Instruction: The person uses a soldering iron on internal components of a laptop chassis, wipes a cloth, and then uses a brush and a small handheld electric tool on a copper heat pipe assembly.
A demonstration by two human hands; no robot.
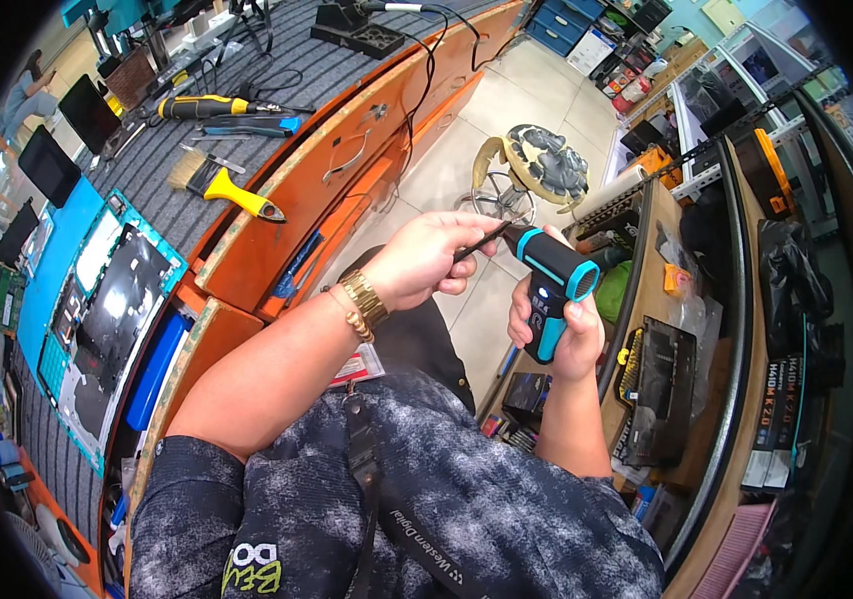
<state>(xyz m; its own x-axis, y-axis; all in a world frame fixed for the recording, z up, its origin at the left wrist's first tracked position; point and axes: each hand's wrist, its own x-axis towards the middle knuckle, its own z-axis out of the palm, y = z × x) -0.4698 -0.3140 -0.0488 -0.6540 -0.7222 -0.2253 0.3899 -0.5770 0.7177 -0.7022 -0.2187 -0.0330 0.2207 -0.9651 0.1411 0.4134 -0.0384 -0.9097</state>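
Ahead of my body, my right hand [578,337] grips the handle of a black and teal handheld air blower [556,268], its narrow nozzle tilted toward the upper left. My left hand [417,262], with a gold watch on the wrist, pinches a slender black piece [481,243]. One end of that piece lies at the blower's nozzle tip; whether the two touch I cannot tell. The piece's exact kind does not show.
On the left workbench lie a yellow-handled brush [222,190], a screwdriver [209,107] and an opened laptop chassis [112,324]. A worn round stool [546,165] stands on the tiled floor. Cluttered shelves [661,240] line the right side.
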